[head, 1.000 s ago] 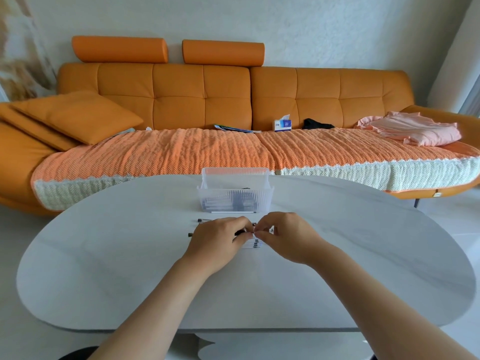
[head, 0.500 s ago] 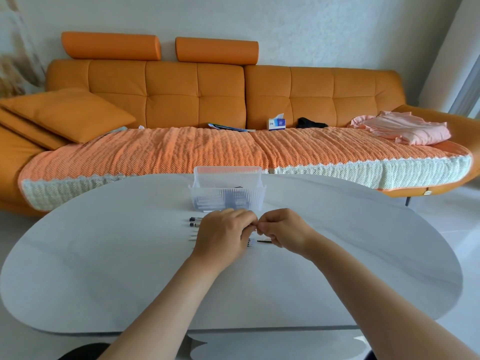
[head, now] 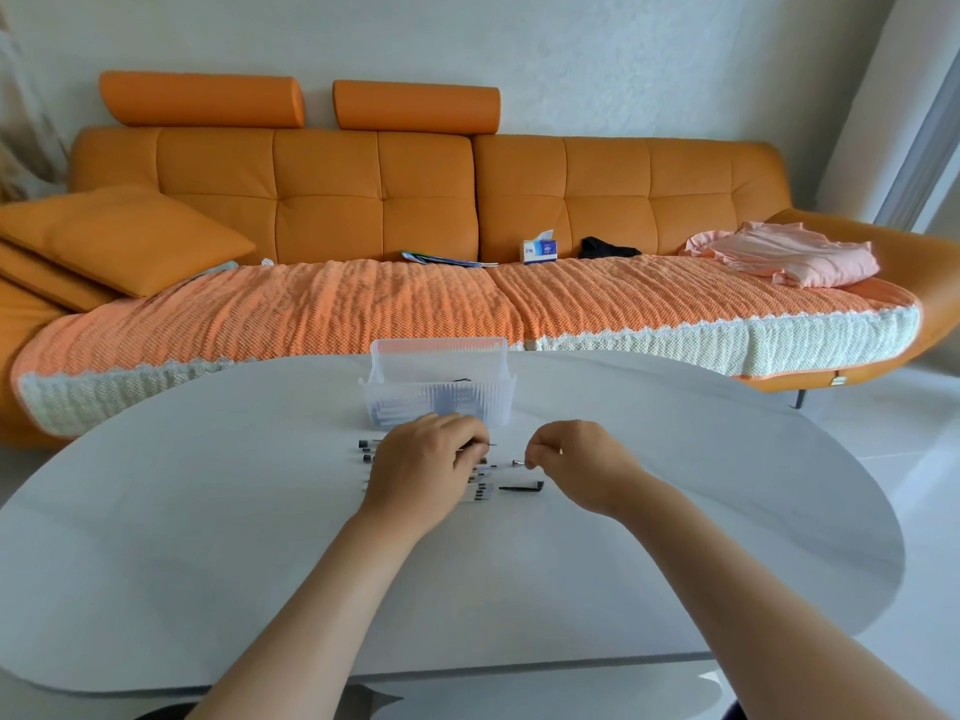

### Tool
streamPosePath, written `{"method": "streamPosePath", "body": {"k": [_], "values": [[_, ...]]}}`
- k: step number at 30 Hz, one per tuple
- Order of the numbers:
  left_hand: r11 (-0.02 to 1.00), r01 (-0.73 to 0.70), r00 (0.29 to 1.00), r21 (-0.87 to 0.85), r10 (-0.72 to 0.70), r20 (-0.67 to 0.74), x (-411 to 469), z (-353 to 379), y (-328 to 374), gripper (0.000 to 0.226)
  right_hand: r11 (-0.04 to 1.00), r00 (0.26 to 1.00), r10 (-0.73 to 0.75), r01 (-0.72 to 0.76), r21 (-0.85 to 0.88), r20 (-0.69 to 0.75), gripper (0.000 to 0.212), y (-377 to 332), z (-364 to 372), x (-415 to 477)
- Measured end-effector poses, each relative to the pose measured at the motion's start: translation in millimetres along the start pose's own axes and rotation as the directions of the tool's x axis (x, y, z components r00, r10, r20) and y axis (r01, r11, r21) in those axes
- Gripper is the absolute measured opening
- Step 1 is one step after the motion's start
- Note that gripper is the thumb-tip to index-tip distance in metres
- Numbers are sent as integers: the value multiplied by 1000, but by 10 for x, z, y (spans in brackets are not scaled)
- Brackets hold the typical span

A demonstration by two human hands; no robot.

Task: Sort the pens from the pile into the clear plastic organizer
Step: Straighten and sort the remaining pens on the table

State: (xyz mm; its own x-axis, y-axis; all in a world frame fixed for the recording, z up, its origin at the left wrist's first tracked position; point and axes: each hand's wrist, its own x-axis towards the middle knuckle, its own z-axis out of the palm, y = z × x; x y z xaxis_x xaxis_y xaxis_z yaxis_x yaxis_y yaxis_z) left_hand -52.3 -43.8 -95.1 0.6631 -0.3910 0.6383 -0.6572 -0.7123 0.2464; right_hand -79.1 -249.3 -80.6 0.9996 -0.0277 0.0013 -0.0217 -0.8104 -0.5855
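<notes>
On the table (head: 208, 511), the organizer (head: 441, 402) sits just beyond the pile of pens (head: 480, 493), where I see the left hand (head: 423, 470) curled round one pen (head: 485, 445), its tip pointing right toward the right hand (head: 582, 467), which pinches a small cap (head: 518, 463).

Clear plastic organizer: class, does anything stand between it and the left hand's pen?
Nothing visible does. The left hand grips a thin pen before the open clear plastic organizer; the right hand pinches a small grey piece aside.
</notes>
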Motion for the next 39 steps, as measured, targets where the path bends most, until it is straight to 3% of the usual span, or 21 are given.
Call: {"method": "streamPosePath", "body": {"k": [2,4,10,17,27,33,39], "values": [[999,43,999,-20,-43,32,-22,6,-27,7,990,999,10,-17,-142,-51,19,51,-9,11],[996,83,994,-42,-79,80,-40,10,-38,3,984,997,23,-35,-174,-70,14,96,-12,29],[988,145,975,-48,-135,178,-57,43,-37,6,993,1000,29,-29,-116,-4,10,176,17,92],[982,170,959,-79,-147,243,-60,99,-90,10,992,1000,27,-29,-127,-14,28,133,35,170],[965,220,947,-140,-177,267,-57,84,-154,13,974,999,-44,47,-223,17,14,14,130,257],[968,213,954,-133,-177,240,-70,5,-186,11,991,986,-126,130,30,-110,4,-86,123,226],[969,206,957,-133,-172,232,-86,-34,-193,11,976,984,-158,167,142,-78,11,-173,184,184]]}}
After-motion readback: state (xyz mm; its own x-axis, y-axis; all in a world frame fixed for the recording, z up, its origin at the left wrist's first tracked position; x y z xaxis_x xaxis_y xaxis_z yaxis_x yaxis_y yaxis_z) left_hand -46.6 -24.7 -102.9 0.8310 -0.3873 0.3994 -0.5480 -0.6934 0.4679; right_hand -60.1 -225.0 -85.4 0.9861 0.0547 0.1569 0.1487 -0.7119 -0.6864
